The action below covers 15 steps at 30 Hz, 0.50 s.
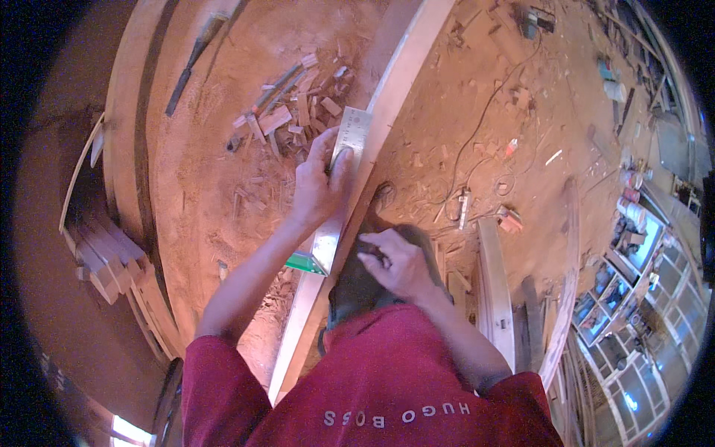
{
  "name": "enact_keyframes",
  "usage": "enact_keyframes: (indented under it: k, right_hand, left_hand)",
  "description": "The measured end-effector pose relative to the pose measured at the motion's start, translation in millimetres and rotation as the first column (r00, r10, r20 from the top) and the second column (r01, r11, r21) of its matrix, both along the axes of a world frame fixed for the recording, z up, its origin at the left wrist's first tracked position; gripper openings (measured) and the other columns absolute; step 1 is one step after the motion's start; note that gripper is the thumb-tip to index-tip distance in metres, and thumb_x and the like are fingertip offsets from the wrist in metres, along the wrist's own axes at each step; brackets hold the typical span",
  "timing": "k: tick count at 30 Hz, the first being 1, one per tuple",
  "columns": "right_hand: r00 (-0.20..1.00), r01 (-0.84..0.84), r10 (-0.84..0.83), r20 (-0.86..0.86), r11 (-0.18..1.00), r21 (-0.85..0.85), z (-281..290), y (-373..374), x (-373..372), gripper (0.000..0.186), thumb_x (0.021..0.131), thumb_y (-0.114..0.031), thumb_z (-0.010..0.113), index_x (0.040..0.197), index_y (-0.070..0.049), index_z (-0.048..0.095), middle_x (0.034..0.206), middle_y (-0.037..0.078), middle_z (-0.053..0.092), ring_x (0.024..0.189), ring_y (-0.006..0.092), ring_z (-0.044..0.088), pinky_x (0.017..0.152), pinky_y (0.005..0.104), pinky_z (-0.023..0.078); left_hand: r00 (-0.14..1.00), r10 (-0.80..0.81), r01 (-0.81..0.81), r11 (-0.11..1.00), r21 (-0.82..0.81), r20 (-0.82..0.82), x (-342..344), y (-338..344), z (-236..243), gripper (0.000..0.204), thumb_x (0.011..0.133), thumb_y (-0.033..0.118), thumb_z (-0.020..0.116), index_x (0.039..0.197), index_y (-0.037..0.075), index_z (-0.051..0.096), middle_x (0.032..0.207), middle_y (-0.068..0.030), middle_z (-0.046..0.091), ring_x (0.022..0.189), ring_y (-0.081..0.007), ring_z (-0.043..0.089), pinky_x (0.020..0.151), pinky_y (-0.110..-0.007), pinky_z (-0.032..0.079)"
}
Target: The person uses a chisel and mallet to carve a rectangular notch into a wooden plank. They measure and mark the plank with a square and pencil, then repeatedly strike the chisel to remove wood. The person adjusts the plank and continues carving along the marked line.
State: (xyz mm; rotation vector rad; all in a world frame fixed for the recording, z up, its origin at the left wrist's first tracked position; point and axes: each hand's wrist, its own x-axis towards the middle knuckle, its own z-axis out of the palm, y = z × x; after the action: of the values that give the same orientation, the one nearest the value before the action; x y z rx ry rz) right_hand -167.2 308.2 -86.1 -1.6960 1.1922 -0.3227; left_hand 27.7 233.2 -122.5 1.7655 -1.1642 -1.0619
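Observation:
A long wooden beam (406,78) runs slantwise from the far top down past my left side. Along its upper face lies the metal blade of a try square (354,131), its green stock crossing the beam's left edge at the near end. My left hand (316,190) is closed on the blade, fingers at its left edge and thumb on top. Just right of the beam, my right hand (401,264) is apart from it, with curled fingers pinched together. Whatever those fingers may hold is too small or hidden to make out.
Wood offcuts (275,119) and shavings litter the dirt floor left of the beam. Stacked timber (104,257) stands at far left, with upright boards (494,290) on my right. A cable (488,108) winds over the floor; windowed frames (655,320) stand far right.

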Motion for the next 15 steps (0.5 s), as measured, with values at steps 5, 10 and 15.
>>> enact_keyframes:
  k: [5, 10, 15]
  right_hand:
    - [0.983, -0.002, 0.032, 0.183, 0.987, -0.159, -26.0, 31.0, 25.8, 0.044, 0.081, -0.025, 0.073, 0.121, -0.01, 0.062, 0.101, 0.01, 0.063, 0.09, 0.0282, 0.067, 0.073, 0.0372, 0.058]
    - [0.985, 0.009, 0.044, 0.165, 0.953, -0.303, -31.0, 44.6, 36.5, 0.053, 0.081, -0.035, 0.072, 0.127, -0.01, 0.059, 0.102, 0.009, 0.058, 0.088, 0.026, 0.065, 0.068, 0.0361, 0.058]
    - [0.998, -0.062, 0.068, 0.006, 0.934, -0.352, -32.9, 47.6, 41.6, 0.069, 0.073, -0.042, 0.076, 0.134, -0.016, 0.056, 0.099, 0.006, 0.051, 0.086, 0.0222, 0.06, 0.062, 0.0341, 0.055]
  left_hand:
    - [1.0, -0.029, 0.029, 0.998, -0.057, 0.008, 7.3, -3.7, -24.1, 0.023, 0.097, 0.015, 0.061, 0.114, -0.001, 0.058, 0.093, -0.0087, 0.069, 0.081, -0.0119, 0.062, 0.074, -0.028, 0.051]
    - [0.998, -0.058, 0.06, 0.988, -0.144, 0.019, 8.5, -11.2, -38.9, 0.021, 0.096, 0.012, 0.062, 0.112, -0.001, 0.06, 0.091, -0.0036, 0.066, 0.079, -0.0069, 0.058, 0.069, -0.023, 0.046]
    - [0.991, -0.11, 0.096, 0.979, -0.177, -0.071, 1.7, -19.7, -37.7, 0.027, 0.097, 0.009, 0.062, 0.12, -0.003, 0.056, 0.1, -0.0062, 0.069, 0.087, -0.0059, 0.062, 0.074, -0.022, 0.049]
